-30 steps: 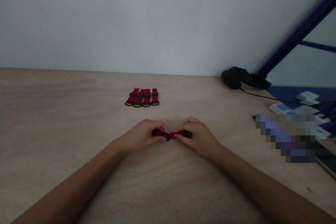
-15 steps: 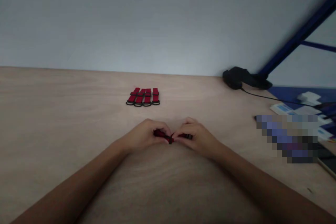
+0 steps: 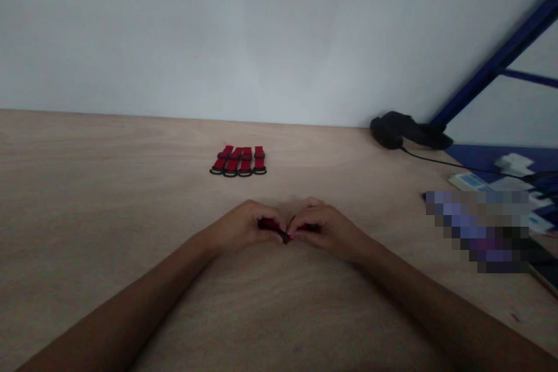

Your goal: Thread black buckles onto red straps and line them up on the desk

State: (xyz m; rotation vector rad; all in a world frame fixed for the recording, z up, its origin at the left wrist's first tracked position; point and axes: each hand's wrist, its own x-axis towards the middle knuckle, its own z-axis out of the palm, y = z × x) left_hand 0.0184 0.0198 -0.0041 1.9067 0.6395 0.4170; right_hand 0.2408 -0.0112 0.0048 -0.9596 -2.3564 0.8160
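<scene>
Between my hands is a red strap with a small black buckle at its middle. My left hand pinches the strap just left of the buckle. On the other side, my right hand pinches it with thumb and fingertips close to the left hand's. Fingers and palms hide much of the strap. Beyond the hands, several red straps with black slide buckles and black rings lie side by side on the wooden table.
A black object with a cable stands at the back right, by the wall. Right of my hands lies a pixelated item beside a dark flat device. White packets and a blue frame are farther right.
Both hands keep their pinch on the strap. The fingertips have come slightly closer together, and the buckle has shifted a little to the right and toward me.
</scene>
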